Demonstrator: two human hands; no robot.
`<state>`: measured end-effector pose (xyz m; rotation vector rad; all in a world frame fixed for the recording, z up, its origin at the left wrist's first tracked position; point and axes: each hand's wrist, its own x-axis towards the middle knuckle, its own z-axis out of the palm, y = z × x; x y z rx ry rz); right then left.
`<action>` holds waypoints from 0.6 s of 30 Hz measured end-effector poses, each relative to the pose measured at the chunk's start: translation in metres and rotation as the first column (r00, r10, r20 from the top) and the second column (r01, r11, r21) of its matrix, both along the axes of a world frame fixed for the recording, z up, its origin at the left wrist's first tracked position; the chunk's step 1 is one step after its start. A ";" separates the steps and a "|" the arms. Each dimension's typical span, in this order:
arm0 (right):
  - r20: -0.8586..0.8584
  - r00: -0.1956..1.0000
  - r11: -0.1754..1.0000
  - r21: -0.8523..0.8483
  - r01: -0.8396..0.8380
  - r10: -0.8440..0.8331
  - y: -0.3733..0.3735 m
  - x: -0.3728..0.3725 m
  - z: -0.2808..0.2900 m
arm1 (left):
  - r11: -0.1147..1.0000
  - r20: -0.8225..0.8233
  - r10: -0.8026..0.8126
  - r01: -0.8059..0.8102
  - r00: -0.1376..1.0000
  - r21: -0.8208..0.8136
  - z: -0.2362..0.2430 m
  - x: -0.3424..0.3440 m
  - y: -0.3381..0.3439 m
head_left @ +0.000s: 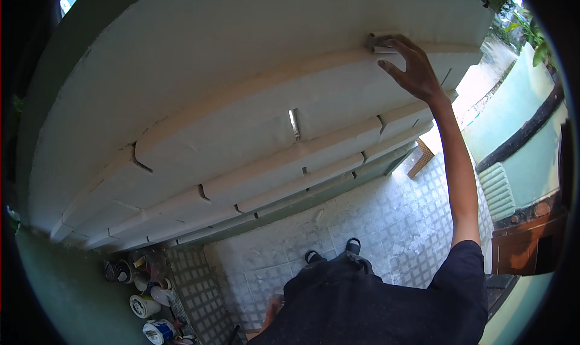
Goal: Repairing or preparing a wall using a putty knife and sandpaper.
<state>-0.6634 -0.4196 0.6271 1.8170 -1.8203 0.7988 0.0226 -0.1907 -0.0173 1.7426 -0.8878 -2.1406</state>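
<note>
My right arm stretches up to the pale wall [241, 103], which is stepped in horizontal bands. The fingers of my right hand [414, 67] curl over a short silvery-grey block [380, 43] that lies against the wall at the upper band's edge. My thumb hangs a little below the block, apart from it. Low beside my body, my left hand [272, 312] shows only in part. Its fingers are blurred and mostly hidden, so I cannot make out anything in it. A shiny metal strip [294, 123] sits upright in a slot of the wall, left of my right hand.
Dark slots [142, 159] cut the wall's bands. Several paint buckets [145, 306] and tins stand at the lower left by a green wall [54, 284]. My sandalled feet are on a dusty tiled floor [266, 284]. A brown cabinet [522, 242] stands at the right.
</note>
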 end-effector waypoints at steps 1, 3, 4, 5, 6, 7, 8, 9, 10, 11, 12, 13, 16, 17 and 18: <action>0.066 0.998 1.000 0.026 -0.014 0.013 0.001 -0.002 0.002 | 0.983 0.063 -0.115 0.104 0.991 0.150 -0.007 -0.001 -0.012; 0.080 0.995 0.997 0.051 -0.056 0.052 0.002 -0.002 0.012 | 0.936 0.109 -0.227 0.186 0.968 0.299 -0.004 0.018 -0.010; 0.094 0.993 0.993 0.083 -0.079 0.071 0.007 -0.005 0.015 | 0.946 0.189 -0.317 0.294 0.929 0.139 -0.002 0.011 -0.018; 0.094 0.992 0.993 0.081 -0.088 0.081 0.005 -0.003 0.017 | 0.921 0.285 -0.370 0.390 0.884 -0.017 -0.003 -0.007 -0.029; 0.056 0.993 0.991 0.076 -0.109 0.105 0.002 0.003 0.016 | 0.925 0.287 -0.359 0.379 0.888 -0.014 -0.003 -0.009 -0.029; 0.020 0.991 0.989 0.069 -0.133 0.132 -0.001 0.007 0.017 | 0.659 0.057 -0.423 0.350 0.904 -0.665 -0.003 -0.011 -0.031; 0.027 0.989 0.987 0.069 -0.148 0.146 -0.003 0.008 0.018 | 0.135 -0.073 -0.588 0.009 0.806 -0.991 -0.005 -0.008 -0.029; 0.037 0.990 0.989 0.052 -0.136 0.134 -0.001 0.002 0.017 | 0.138 -0.074 -0.585 0.010 0.807 -0.990 -0.003 0.000 -0.018; 0.047 0.991 0.992 0.035 -0.124 0.122 0.000 -0.001 0.017 | 0.227 0.033 -0.538 0.182 0.842 -0.957 0.002 0.014 0.000; 0.044 0.992 0.992 0.038 -0.124 0.122 0.001 0.000 0.018 | 0.319 0.143 -0.502 0.336 0.853 -0.886 0.011 0.026 0.010; 0.022 0.996 0.995 0.055 -0.087 0.086 0.005 0.002 0.019 | 0.411 0.256 -0.477 0.470 0.841 -0.781 0.018 0.030 0.017; 0.000 0.999 0.996 0.070 -0.048 0.048 0.008 0.003 0.019 | 0.497 0.368 -0.464 0.580 0.806 -0.645 0.025 0.025 0.014; -0.006 1.000 0.998 0.066 -0.006 0.006 0.003 -0.002 0.012 | 0.860 0.291 -0.355 0.432 0.889 -0.271 0.024 0.002 0.001; -0.003 1.000 0.998 0.062 -0.014 0.014 0.001 0.003 0.016 | 0.987 0.149 -0.160 0.158 0.976 0.024 0.012 0.003 0.003; -0.043 0.999 0.999 0.043 0.014 -0.013 0.004 0.005 0.015 | 0.984 0.145 -0.177 0.174 0.973 0.032 0.018 0.024 0.021</action>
